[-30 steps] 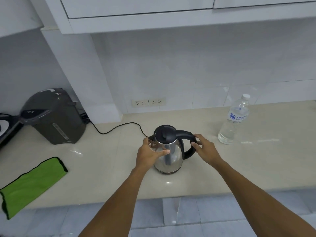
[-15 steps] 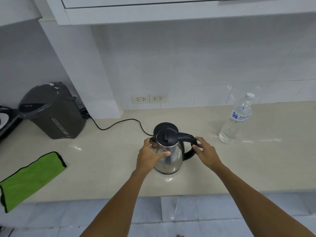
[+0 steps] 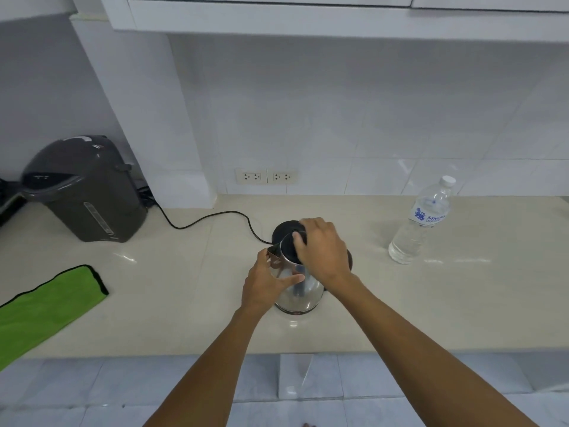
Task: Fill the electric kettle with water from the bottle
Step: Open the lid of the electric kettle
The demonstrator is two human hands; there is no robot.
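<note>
A: On the counter (image 3: pixel 400 303), center frame, stands the kettle (image 3: pixel 303 288), steel body, black lid (image 3: pixel 288 249), upright. Spout points to 10 o'clock.

B: Hands?

A: Left hand (image 3: pixel 266 286) wraps the kettle body on its 9 o'clock side, thumb across the front of the steel, just under the spout. Grasping the body. Right hand (image 3: pixel 323 252) sits on top, fingers (image 3: pixel 300 241) curled down onto the lid. Handle is hidden under that hand, so whether it grips lid or handle, cannot tell.

B: Lid open?

A: Looks down on the body; not sure, the hand covers half of it.

B: Bottle?

A: Bottle (image 3: pixel 421 221) stands at 2 o'clock from the kettle, well apart, white cap on, water inside. Nobody touching it.

B: Rest of the counter?

A: Black base (image 3: pixel 284 229) just behind the kettle at 12 o'clock, cord (image 3: pixel 203 220) running off it toward 10 o'clock. Grey pot (image 3: pixel 83 189) far at 10 o'clock. Green cloth (image 3: pixel 46 309) at 9 o'clock, hanging past the front edge. Sockets (image 3: pixel 266 177) on the wall at 12 o'clock.
</note>
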